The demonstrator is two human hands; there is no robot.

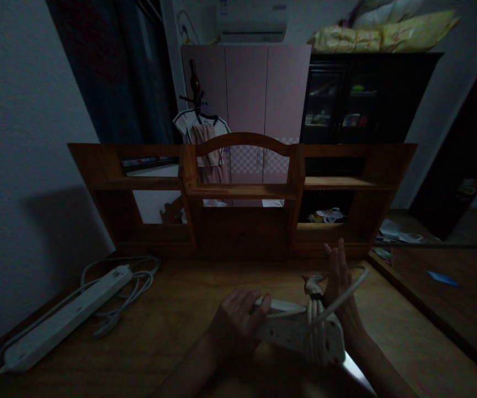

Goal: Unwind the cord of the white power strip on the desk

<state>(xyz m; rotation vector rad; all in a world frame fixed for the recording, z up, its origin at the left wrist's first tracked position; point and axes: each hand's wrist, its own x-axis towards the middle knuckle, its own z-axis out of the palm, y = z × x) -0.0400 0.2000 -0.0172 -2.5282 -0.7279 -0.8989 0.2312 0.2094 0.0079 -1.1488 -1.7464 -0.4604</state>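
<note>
My left hand [238,319] is closed around the left end of a white power strip [284,330], held above the wooden tabletop. Several turns of its white cord [316,344] are wound around the strip near the right end. A loop of cord arches up and passes in front of my right hand [341,290]. That hand stands upright beside the strip's right end, its fingers stretched out and pointing away from me. Between it and the strip, at the top of the windings, is a pale bulky end, perhaps the plug [314,285]; the dim light blurs it.
A second white power strip [70,318] lies at the left of the table [167,342], its cord [139,284] loosely coiled beside it. A wooden shelf unit [242,192] spans the table's back. A wall [18,166] borders the left side; the table's edge [424,318] runs along the right.
</note>
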